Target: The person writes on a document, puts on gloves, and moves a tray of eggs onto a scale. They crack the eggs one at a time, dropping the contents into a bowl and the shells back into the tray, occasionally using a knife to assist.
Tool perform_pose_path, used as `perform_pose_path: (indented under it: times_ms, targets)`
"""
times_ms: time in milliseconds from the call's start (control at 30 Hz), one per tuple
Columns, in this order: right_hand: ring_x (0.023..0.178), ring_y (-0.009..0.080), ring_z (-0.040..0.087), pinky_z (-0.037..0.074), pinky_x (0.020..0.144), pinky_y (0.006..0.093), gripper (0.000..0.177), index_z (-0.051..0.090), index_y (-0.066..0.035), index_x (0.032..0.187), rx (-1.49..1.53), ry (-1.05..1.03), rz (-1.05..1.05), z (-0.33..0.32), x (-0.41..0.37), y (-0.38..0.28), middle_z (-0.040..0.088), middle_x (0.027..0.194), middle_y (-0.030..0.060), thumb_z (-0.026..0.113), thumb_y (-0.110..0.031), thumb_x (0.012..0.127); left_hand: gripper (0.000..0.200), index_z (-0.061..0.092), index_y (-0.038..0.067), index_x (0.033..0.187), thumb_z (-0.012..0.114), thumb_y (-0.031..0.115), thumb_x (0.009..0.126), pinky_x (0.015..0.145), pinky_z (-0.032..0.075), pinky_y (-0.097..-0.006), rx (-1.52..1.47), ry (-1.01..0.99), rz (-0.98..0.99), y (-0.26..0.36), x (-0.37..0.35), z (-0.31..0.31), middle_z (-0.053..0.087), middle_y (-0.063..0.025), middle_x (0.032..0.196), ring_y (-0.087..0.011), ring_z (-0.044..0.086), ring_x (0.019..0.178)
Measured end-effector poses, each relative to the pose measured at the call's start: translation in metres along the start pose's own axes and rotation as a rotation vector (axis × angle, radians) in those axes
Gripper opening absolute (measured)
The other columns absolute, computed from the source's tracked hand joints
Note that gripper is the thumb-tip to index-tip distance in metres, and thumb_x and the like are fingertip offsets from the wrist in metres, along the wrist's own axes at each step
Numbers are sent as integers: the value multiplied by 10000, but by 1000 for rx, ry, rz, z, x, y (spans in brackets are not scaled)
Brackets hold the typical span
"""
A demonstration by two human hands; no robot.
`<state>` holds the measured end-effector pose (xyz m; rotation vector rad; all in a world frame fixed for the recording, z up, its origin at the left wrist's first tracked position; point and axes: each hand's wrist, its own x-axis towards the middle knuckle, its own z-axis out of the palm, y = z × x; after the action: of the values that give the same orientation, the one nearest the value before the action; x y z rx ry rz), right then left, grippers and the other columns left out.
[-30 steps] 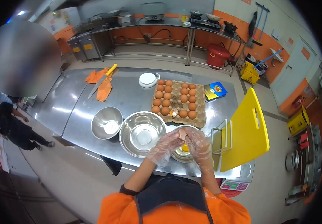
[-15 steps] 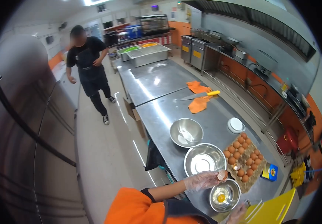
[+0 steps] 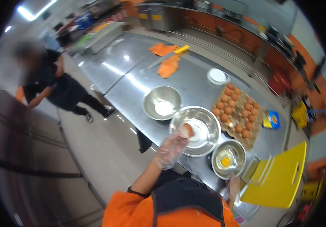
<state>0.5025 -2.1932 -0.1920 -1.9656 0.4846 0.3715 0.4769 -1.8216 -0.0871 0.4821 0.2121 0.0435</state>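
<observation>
Plainly, the left hand (image 3: 170,149), sheathed in a clear plastic glove, is raised over the near rim of the large, shiny stainless-steel mixing bowl (image 3: 208,125), its fingertips pinched around a brown eggshell (image 3: 187,130); the shell hangs above the bowl's inside, clear of the metal, and sits at the far end of the hand, away from the person's body; the right hand (image 3: 233,187), also gloved, is low at the near table edge, just beside the small steel bowl (image 3: 238,151) that holds a raw egg with its yellow yolk (image 3: 225,162); it is blurred and partly cut off by the apron, so whether it is open or closed cannot be told; the eggshell is well apart from this hand, with the small bowl between them; all of this rests on a long stainless-steel work table (image 3: 193,87); a medium steel bowl (image 3: 162,103) with something white in its bottom stands just beyond the large one; right of the bowls lies a grey cardboard egg tray (image 3: 250,143) filled with brown eggs, a blue box (image 3: 272,119) beside it, and a round white lid (image 3: 218,76) farther back; a yellow plastic cutting board (image 3: 278,178) stands tilted in a wire rack at the near right; farther along lie orange cloths (image 3: 166,64) and a knife with a yellow handle (image 3: 170,55); a person in dark clothes (image 3: 53,83) stands in the aisle to the left.
</observation>
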Motion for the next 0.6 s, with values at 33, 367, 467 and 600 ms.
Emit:
perform_pose_path:
  times_ms: [33, 367, 467, 600]
  targets:
    - [477, 172, 523, 409, 461, 342, 480, 597, 9, 805, -16, -41, 16, -4, 6, 1, 555, 569, 87, 564, -458, 909, 485, 447, -28, 1347, 587, 245, 971, 931, 527, -256, -7, -3, 11, 8, 2, 5, 585, -211, 1249, -165, 621, 1055]
    - [600, 249, 547, 438, 585, 394, 440, 568, 44, 855, -75, 212, -347, -33, -25, -48, 561, 664, 130, 554, -389, 932, 471, 400, -66, 1357, 552, 168, 977, 907, 571, -286, -145, -36, 206, 34, 9, -16, 496, -250, 1328, -303, 556, 1200]
    - [624, 341, 579, 446, 617, 443, 452, 603, 66, 886, -275, 231, -489, -35, -37, -102, 586, 697, 203, 549, -381, 935, 442, 392, -90, 1349, 527, 120, 984, 903, 599, -323, -216, -55, 275, 37, 12, -23, 493, -242, 1313, -357, 533, 1222]
    - [703, 413, 613, 454, 656, 481, 474, 634, 78, 919, -389, 166, -439, -19, -39, -143, 619, 752, 261, 527, -383, 948, 433, 379, -111, 1345, 506, 104, 990, 920, 593, -335, -288, -50, 252, 39, 14, -24, 487, -269, 1307, -356, 549, 1202]
